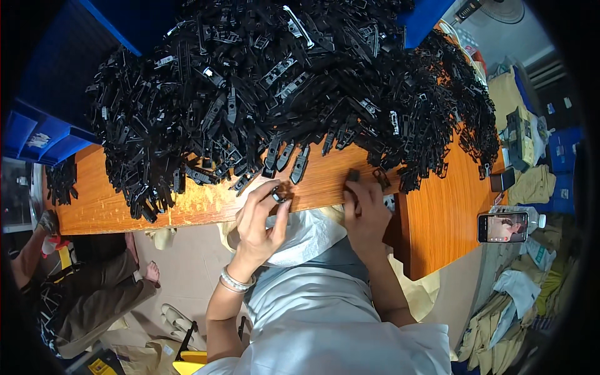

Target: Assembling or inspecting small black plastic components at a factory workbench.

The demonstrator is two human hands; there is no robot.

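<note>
At the table's near edge my left hand (257,219) pinches a small black plastic part (277,195) between thumb and fingers. My right hand (367,215) is at the same edge, fingers bent and drawn together. A small dark plastic piece (353,175) shows at its fingertips; its exact shape is too small to make out. Just beyond my left hand, several long black plastic clips (300,164) lie loose on the wood. A large heap of similar black plastic parts (250,94) covers the far side.
The wooden table (437,231) carries the heap. Blue bins (50,134) stand at the left. A phone (502,227) is at the right, beside a clear bottle (535,220). A white sack (312,234) lies over my lap. Another person's legs (106,294) are at the left.
</note>
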